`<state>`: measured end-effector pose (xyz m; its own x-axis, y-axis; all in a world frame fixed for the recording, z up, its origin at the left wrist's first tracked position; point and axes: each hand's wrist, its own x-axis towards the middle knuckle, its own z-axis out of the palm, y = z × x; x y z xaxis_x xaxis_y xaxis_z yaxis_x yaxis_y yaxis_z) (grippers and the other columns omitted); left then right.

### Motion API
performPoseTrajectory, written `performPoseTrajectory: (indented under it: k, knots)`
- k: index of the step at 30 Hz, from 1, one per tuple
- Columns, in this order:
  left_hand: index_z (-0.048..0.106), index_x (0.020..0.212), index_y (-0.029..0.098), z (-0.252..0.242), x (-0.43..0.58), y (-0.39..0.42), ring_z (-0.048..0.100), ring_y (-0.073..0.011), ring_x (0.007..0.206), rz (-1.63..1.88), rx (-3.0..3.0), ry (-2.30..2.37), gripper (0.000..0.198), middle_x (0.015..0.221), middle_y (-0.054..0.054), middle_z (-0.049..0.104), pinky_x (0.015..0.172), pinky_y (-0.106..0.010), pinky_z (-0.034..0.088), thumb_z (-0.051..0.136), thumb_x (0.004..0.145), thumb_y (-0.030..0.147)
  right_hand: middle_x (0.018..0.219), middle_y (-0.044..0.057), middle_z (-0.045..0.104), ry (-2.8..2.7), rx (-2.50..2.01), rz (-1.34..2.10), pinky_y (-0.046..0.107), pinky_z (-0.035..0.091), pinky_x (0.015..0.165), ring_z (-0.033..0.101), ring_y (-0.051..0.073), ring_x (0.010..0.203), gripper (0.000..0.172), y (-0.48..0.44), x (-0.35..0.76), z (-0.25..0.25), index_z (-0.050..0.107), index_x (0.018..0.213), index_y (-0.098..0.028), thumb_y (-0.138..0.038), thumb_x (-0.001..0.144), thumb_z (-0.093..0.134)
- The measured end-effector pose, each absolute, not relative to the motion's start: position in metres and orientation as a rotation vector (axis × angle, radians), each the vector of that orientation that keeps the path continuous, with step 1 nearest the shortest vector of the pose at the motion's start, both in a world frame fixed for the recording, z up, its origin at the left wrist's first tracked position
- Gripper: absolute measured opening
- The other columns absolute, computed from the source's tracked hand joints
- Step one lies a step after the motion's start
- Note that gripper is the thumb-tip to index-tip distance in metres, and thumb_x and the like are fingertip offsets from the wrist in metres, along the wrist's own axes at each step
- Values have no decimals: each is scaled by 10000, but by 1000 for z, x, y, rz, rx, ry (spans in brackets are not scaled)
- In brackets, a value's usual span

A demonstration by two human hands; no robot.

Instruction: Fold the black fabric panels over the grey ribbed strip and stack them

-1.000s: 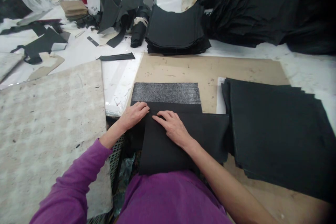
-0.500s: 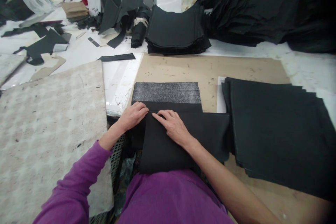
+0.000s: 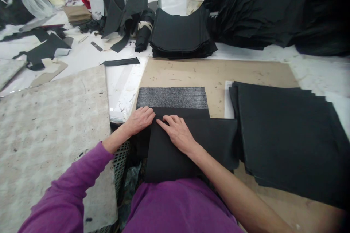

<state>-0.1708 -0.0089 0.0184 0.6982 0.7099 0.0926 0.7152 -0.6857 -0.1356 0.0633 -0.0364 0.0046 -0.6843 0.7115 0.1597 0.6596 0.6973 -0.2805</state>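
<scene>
A black fabric-like sheet (image 3: 172,156) hangs over the table's near edge in front of me. At its upper left corner the fingers of my left hand (image 3: 140,119) are curled, pinching the sheet's edge. My right hand (image 3: 176,133) rests on top of the same sheet, fingers spread apart, its thumb and forefinger tips close to my left fingertips. Just beyond lie several overlapped black pieces with a speckled grey band (image 3: 172,97); the sheet's top edge runs along them. What is under the sheet is hidden.
To the right lies a stack of black sheets (image 3: 287,134). A tan board (image 3: 218,74) covers the tabletop. Another black stack (image 3: 179,32) with a curved edge stands behind. At left is a stained pale board (image 3: 51,134); black scraps (image 3: 49,49) lie beyond it.
The view has shifted slightly. My right thumb and forefinger have slid a little left along the sheet's top edge, nearer my left hand, which stays at the corner.
</scene>
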Motion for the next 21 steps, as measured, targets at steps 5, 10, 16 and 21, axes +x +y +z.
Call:
performPoseTrajectory:
  k: [5, 10, 16, 21]
  knots:
    - [608, 997, 167, 17, -180, -6, 584, -162, 907, -312, -2690, -1444, 240, 964, -54, 610, 766, -277, 474, 390, 1051, 252, 1333, 100, 549, -2655, -1087, 303, 416, 397, 932, 437, 268, 1169, 529, -37, 64, 3, 471, 1475, -260, -101, 970, 468]
    - [608, 1124, 193, 15, -186, -15, 621, -148, 969, -353, -2864, -1480, 238, 1075, -47, 627, 808, -257, 511, 418, 1057, 319, 1337, 109, 546, -2654, -1089, 314, 441, 408, 924, 437, 281, 1165, 513, -37, 64, 3, 478, 1473, -250, -120, 978, 451]
    - [609, 1196, 192, 14, -178, -12, 602, -189, 1037, -372, -2883, -1602, 259, 1110, -73, 614, 896, -322, 525, 505, 1021, 351, 1348, 114, 557, -2649, -1065, 295, 445, 457, 935, 472, 281, 1179, 581, -33, 65, 1, 488, 1471, -247, -59, 923, 440]
    - [665, 1027, 193, 24, -161, -17, 605, -203, 1005, -254, -2867, -1841, 197, 1014, -69, 626, 891, -318, 510, 603, 965, 369, 1274, 97, 613, -2548, -843, 198, 394, 502, 924, 563, 256, 1146, 772, -30, 81, -26, 587, 1377, -256, 57, 691, 423]
